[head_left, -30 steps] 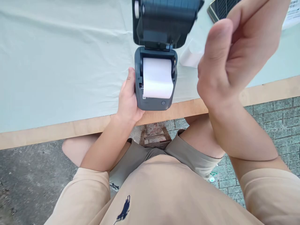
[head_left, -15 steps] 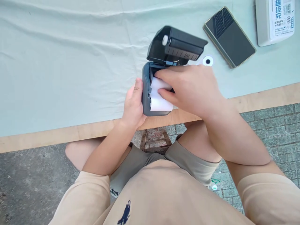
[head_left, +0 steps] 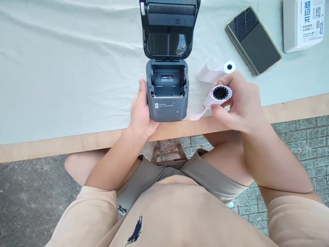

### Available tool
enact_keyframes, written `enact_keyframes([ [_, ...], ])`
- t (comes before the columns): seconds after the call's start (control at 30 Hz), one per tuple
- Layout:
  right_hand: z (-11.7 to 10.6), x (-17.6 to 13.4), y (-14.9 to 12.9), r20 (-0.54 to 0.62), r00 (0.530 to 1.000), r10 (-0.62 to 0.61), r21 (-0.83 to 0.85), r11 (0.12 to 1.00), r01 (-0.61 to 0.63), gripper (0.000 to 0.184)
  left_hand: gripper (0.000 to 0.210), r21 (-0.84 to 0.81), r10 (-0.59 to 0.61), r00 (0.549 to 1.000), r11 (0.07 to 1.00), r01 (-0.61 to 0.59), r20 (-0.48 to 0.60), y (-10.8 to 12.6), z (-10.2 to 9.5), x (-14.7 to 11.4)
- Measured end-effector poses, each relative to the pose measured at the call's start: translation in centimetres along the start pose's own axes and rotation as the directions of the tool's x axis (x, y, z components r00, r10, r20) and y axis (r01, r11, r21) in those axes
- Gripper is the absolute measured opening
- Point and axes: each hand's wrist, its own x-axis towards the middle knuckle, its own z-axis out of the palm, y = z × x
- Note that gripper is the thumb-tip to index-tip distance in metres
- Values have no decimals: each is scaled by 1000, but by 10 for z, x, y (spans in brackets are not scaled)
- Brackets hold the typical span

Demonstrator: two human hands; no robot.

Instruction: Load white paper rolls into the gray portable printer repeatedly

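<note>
The left hand (head_left: 141,115) clasps the printer (head_left: 167,111), likely to steady it (lid (head_left: 168,31) open toward twelve o'clock). At the printer's three o'clock, the right hand (head_left: 243,103) pinches the roll (head_left: 218,95), probably against unwinding.

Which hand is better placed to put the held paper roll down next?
Probably the right hand: it grips the paper roll, near the other roll, while the left hand holds the open printer.

Under bright, diffuse light, the phone (head_left: 254,43) reflects stripes.
</note>
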Motion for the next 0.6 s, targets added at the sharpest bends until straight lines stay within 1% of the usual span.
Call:
enact_keyframes([
  [0.07, 1, -6, 15, 4, 998, -61, -90, 994, 61, 24, 45, 5, 15, 1000, 1000, -15, 3, 0, 1, 0],
  [0.1, 0, -7, 21, 0, 997, -81, -108, 991, 80, 25, 44, 8, 23, 1000, 1000, -23, 3, 0, 1, 1],
  [0.23, -3, -8, 34, -35, 991, -126, -85, 989, 122, 22, 40, 42, 19, 1000, 999, -19, 4, 1, 2, 1],
  [0.33, -1, -8, 36, -25, 988, -153, -69, 986, 151, 21, 37, 61, 14, 1000, 998, -15, 12, 3, 2, 1],
  [0.5, 4, -10, 36, 11, 992, -125, -97, 987, 125, 24, 37, 71, 35, 999, 997, -38, 34, 4, 4, 1],
  [0.6, 6, -10, 36, 31, 995, -94, -127, 987, 97, 26, 39, 82, 8, 1000, 997, -8, 2, 6, 6, 2],
])
